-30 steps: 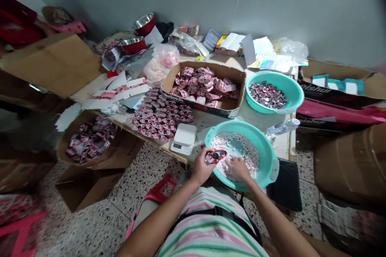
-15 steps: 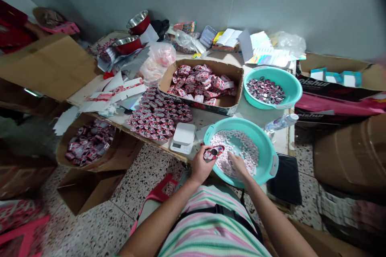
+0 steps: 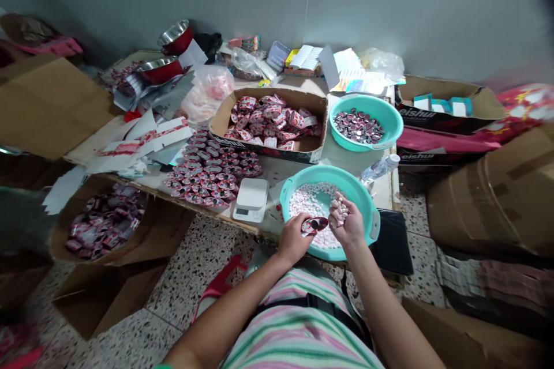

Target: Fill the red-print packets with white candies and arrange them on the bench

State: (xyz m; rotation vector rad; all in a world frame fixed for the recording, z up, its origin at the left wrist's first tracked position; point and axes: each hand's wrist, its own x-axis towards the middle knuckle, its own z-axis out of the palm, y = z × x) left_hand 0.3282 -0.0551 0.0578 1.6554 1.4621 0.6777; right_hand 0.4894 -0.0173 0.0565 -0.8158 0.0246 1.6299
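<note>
My left hand [image 3: 294, 240] is closed around a small red-and-white printed packet [image 3: 308, 227] with a dark opening facing up. Beside it, my right hand [image 3: 352, 228] is turned palm up with fingers curled around a handful of small pale pink pieces [image 3: 340, 209], possibly candies. Both hands are over the near part of a turquoise basin [image 3: 366, 203]. More of the same pale pieces [image 3: 305, 199] lie across the basin's bottom. My right fingers are close to the packet's opening; whether they touch it I cannot tell.
Left of the basin sit a white scale [image 3: 251, 196] and rows of upright printed packets [image 3: 208, 176]. A carton [image 3: 318, 153] of packets, a second turquoise basin [image 3: 396, 127] with round dark lids and a clear bottle [image 3: 381, 168] stand behind. Cartons flank the table.
My right hand has risen from the pieces in the basin, turned palm up with a handful, and come next to the packet. My left hand still holds the packet. The camera view has shifted.
</note>
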